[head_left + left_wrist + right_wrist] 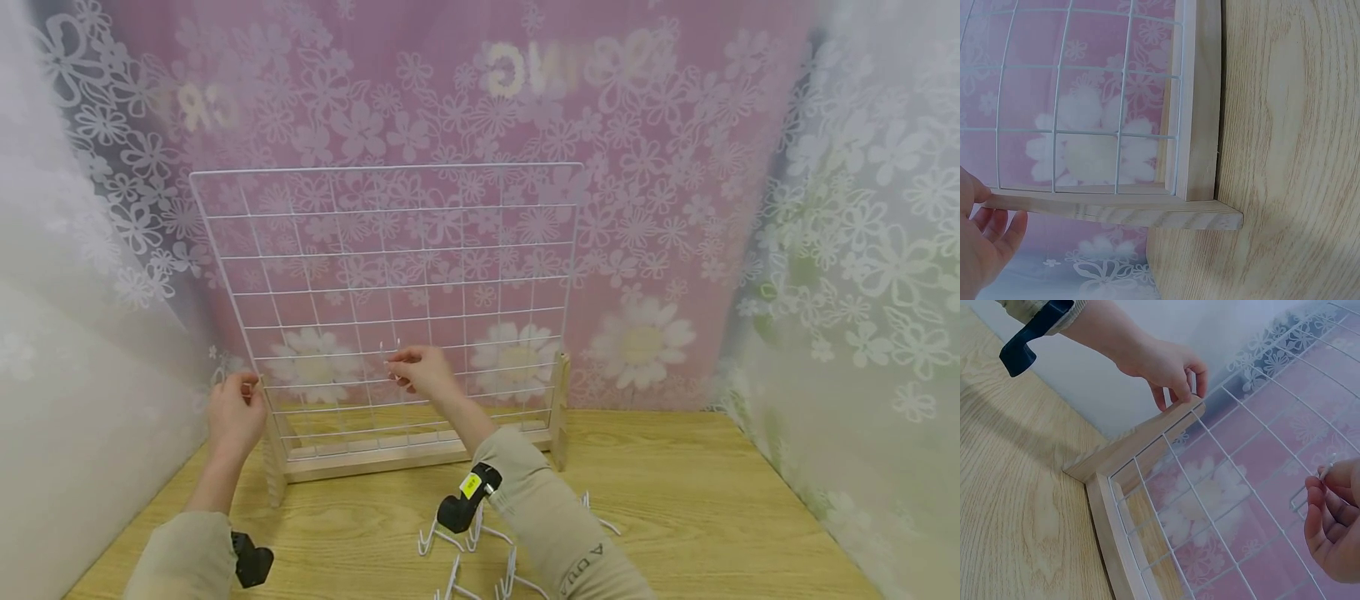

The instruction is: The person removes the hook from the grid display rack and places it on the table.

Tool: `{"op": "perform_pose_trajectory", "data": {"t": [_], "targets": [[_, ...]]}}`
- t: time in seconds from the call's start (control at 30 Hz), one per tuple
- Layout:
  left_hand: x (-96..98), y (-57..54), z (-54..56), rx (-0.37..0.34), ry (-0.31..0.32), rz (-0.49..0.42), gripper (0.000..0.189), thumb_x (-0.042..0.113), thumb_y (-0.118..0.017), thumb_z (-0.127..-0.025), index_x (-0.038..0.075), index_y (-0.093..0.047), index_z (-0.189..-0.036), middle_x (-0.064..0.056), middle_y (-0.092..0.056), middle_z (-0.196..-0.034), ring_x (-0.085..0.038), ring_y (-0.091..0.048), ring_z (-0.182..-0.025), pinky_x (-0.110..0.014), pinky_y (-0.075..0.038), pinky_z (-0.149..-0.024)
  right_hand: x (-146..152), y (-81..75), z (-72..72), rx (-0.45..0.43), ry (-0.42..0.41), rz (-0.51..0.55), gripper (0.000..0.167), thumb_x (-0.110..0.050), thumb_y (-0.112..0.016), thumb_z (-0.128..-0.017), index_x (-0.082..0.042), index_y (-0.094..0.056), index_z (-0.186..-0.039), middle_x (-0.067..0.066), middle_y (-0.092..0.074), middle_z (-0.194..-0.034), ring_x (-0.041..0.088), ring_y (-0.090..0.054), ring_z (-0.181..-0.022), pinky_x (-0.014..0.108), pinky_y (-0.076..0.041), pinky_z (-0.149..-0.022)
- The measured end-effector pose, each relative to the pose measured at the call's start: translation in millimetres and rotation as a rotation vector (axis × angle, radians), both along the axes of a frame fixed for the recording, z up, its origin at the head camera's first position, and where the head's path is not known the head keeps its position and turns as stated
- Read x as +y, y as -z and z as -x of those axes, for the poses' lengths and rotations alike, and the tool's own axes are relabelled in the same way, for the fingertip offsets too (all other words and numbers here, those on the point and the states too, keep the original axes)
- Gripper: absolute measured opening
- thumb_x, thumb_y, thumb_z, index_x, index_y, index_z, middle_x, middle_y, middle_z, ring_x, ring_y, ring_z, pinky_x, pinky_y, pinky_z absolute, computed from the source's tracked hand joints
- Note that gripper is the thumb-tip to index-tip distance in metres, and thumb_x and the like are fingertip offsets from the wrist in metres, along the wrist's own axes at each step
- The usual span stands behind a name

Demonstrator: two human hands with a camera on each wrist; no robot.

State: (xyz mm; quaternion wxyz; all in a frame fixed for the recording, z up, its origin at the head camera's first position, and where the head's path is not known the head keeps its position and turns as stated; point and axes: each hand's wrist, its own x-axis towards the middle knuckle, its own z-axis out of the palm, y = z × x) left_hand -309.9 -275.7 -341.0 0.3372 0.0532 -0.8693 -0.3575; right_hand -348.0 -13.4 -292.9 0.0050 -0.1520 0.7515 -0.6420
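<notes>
A white wire grid panel [390, 168] stands upright in a light wooden stand [375, 460]. At the stand's left end, my left hand [236, 417] grips the top of the wooden upright [1147, 214], thumb on one side and fingers on the other. My right hand [427, 375] is in front of the grid's lower middle, pinching a small white wire hook [1296, 504] between thumb and fingertips. Two thin prongs of that hook show above the fingers in the head view, overlapping the grid wires. Part of the hook is hidden by the hand.
Several white wire hooks [452, 577] lie on the wood-grain table [660, 475] in front of the stand, some partly behind my right forearm. A pink floral curtain [675, 250] hangs behind the grid. Pale walls stand at both sides.
</notes>
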Motion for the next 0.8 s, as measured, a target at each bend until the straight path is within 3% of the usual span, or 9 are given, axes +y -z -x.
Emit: {"op": "perform_pose_trajectory", "data": {"t": [0.3, 0.5, 0.8], "targets": [[-1.0, 1.9, 2.0, 0.029, -0.016, 0.012, 0.023, -0.002, -0.045, -0.087, -0.01, -0.051, -0.107, -0.026, -0.048, -0.092, -0.038, -0.045, -0.088, -0.049, -0.037, -0.074, 13.5, -3.2, -0.5, 0.045, -0.033, -0.018, 0.024, -0.009, -0.063, -0.086, 0.006, -0.065, -0.105, 0.01, -0.068, -0.081, 0.011, -0.056, -0.061, 0.023, -0.047, -0.055], [-0.3, 2.8, 1.5, 0.027, -0.014, 0.012, 0.022, -0.003, -0.045, -0.087, -0.01, -0.051, -0.107, -0.027, -0.048, -0.092, -0.038, -0.044, -0.089, -0.05, -0.037, -0.075, 23.1, -2.0, -0.6, 0.051, -0.034, 0.006, 0.022, -0.006, -0.063, -0.086, 0.006, -0.066, -0.104, 0.011, -0.068, -0.081, 0.016, -0.057, -0.064, 0.024, -0.047, -0.055], [0.7, 0.3, -0.1, 0.013, -0.015, 0.003, 0.023, -0.001, -0.044, -0.088, -0.01, -0.051, -0.108, -0.026, -0.048, -0.093, -0.038, -0.045, -0.089, -0.048, -0.037, -0.075, 46.4, -0.3, 0.4, 0.08, -0.025, -0.018, 0.021, -0.007, -0.061, -0.087, 0.004, -0.066, -0.104, 0.011, -0.068, -0.083, 0.013, -0.056, -0.064, 0.028, -0.05, -0.059]]}}
